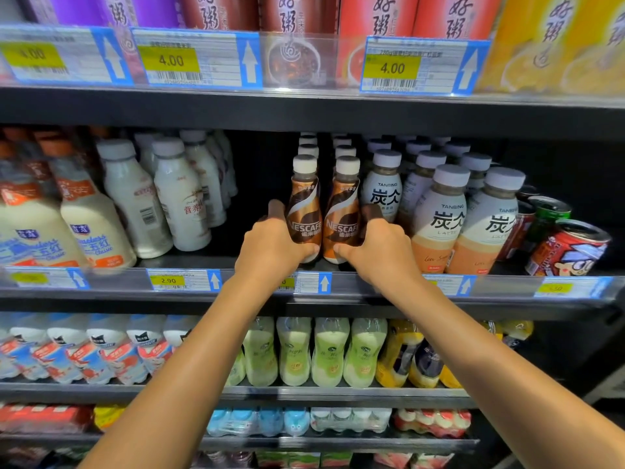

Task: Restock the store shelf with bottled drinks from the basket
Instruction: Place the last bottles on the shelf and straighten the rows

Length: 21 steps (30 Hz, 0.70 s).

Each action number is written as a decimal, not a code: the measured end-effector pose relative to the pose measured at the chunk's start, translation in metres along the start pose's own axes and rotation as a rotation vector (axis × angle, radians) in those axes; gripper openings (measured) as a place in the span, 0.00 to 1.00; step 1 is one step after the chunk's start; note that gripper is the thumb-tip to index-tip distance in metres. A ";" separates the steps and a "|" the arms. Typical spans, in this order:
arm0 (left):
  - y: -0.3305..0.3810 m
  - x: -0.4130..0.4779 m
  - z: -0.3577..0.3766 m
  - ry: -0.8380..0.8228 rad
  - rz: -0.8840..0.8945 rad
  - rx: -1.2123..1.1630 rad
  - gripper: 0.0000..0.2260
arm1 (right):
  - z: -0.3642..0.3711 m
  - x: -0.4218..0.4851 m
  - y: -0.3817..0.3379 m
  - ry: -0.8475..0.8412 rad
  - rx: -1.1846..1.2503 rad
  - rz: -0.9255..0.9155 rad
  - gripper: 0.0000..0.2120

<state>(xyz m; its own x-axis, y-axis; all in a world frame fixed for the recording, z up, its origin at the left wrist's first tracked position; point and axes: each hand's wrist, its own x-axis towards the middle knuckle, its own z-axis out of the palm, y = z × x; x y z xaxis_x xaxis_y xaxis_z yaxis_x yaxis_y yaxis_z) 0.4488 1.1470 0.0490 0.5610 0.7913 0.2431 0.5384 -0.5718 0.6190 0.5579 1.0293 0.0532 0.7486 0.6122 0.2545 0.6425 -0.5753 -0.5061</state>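
Note:
Two brown Nescafe coffee bottles with white caps stand side by side at the front of the middle shelf (189,262). My left hand (270,247) wraps the left Nescafe bottle (304,211) from its left side. My right hand (378,248) wraps the right Nescafe bottle (343,214) from its right side. Both bottles are upright, with their bases on the shelf. More of the same bottles line up behind them in two rows. The basket is out of view.
White milk bottles (179,198) stand left of a dark gap (260,170) beside the Nescafe rows. Tanbing latte bottles (439,218) crowd the right, then tilted cans (571,248). Price tags line the shelf edge (184,280). Porridge cans fill the shelf above, green drinks (329,350) the one below.

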 end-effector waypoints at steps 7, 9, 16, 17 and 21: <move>0.002 -0.002 -0.001 -0.005 -0.024 0.012 0.30 | -0.001 0.000 0.001 -0.009 0.014 -0.002 0.22; 0.003 -0.002 -0.001 -0.009 -0.026 0.017 0.30 | -0.002 0.000 0.001 -0.008 0.013 -0.004 0.22; 0.004 -0.002 -0.002 0.009 -0.026 0.004 0.31 | -0.002 0.001 0.001 -0.015 0.013 0.005 0.22; 0.004 -0.002 -0.002 0.008 -0.025 0.003 0.31 | -0.002 0.001 0.002 -0.018 0.013 0.007 0.22; 0.005 -0.004 -0.002 -0.011 -0.051 -0.004 0.29 | -0.003 0.001 0.001 -0.025 0.042 0.015 0.23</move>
<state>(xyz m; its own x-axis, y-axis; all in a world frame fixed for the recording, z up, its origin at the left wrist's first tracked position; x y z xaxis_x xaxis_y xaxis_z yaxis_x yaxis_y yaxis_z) 0.4478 1.1410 0.0531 0.5400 0.8168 0.2032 0.5636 -0.5302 0.6335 0.5599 1.0279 0.0557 0.7532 0.6178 0.2261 0.6237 -0.5613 -0.5439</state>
